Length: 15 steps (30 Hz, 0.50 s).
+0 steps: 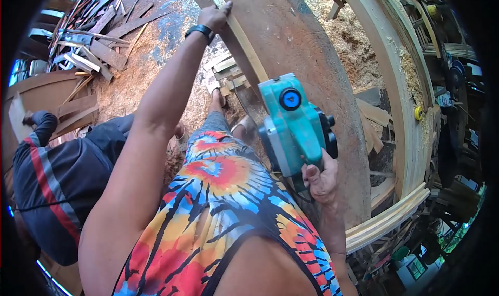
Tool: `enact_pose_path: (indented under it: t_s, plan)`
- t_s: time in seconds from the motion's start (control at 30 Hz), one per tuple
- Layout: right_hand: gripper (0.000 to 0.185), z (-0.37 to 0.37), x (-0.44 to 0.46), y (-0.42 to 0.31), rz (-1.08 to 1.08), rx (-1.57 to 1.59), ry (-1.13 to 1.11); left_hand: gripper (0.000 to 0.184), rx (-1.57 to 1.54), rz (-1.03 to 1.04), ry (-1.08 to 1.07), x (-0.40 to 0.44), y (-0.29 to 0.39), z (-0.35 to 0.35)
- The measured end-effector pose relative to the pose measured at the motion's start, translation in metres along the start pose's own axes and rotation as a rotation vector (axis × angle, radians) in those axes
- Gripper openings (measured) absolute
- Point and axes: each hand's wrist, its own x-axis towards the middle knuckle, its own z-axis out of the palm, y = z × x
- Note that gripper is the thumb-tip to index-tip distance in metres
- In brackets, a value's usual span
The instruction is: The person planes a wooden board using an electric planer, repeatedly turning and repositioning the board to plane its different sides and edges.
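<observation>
A teal electric planer with a blue-centred knob sits over the near end of a long, narrow wood strip. My right hand is closed around the planer's rear handle. Farther along, my left hand, with a dark band on the wrist, grips the strip, its thumb laid across the top. Strip and planer are both over a broad brown workbench. The planer's body hides its underside and the strip's near end.
At left a co-worker in a dark shirt bends over, one hand on a board. Scrap wood and shavings cover the floor. A long timber beam runs along the right, with stacked strips near its end.
</observation>
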Motion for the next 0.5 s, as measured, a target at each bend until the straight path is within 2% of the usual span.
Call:
enact_pose_path:
  t_s: [0.07,0.3,0.33,0.47,0.5]
  plan:
    - [0.08,0.01,0.014,-0.005,-0.028,-0.029,-0.008,0.066,0.022,-0.018,0.019,0.026,0.007,-0.009]
    - [0.081,0.034,0.046,-0.012,-0.06,-0.056,-0.024,0.057,-0.229,-0.116,-0.005,0.077,0.03,-0.039]
    - [0.081,0.037,0.05,-0.014,-0.058,-0.062,-0.029,0.044,-0.346,-0.053,0.088,0.082,0.026,-0.035]
    - [0.082,0.048,0.076,-0.028,-0.058,-0.056,-0.047,0.044,-0.213,-0.082,0.118,0.104,0.023,-0.042]
    - [0.082,0.051,0.084,-0.033,-0.059,-0.055,-0.052,0.044,-0.268,-0.047,0.107,0.113,0.014,-0.044]
